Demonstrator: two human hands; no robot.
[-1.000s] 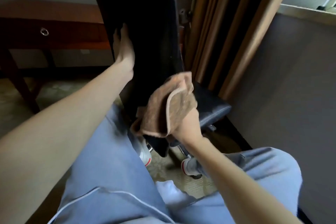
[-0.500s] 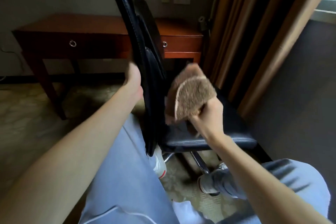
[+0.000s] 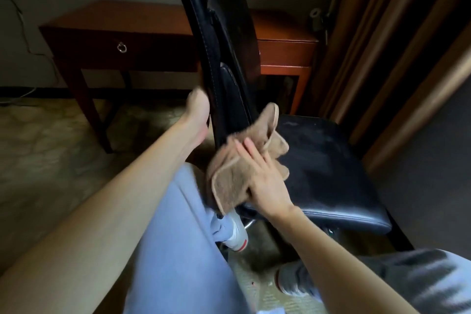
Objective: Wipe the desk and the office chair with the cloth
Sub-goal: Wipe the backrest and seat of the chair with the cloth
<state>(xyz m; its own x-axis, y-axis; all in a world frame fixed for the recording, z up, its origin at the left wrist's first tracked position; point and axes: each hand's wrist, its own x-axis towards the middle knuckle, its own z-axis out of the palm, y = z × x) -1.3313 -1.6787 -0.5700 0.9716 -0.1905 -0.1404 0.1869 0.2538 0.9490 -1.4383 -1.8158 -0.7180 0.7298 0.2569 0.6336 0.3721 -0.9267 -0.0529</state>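
Head view: chair (image 3: pixel 318 160) step in hand; desk (image 3: pixel 114 18) stands behind, untouched. Left hand (image 3: pixel 197 109) grips the backrest (image 3: pixel 224 33) edge, steadying it. Right hand (image 3: pixel 265 178), fingers flat, presses cloth (image 3: pixel 234 173) low on the backrest, by the seat. Next, likely: sweep across the smudged seat under even pressure. 0.5 s ago the cloth was bunched and higher; now lower, spread.
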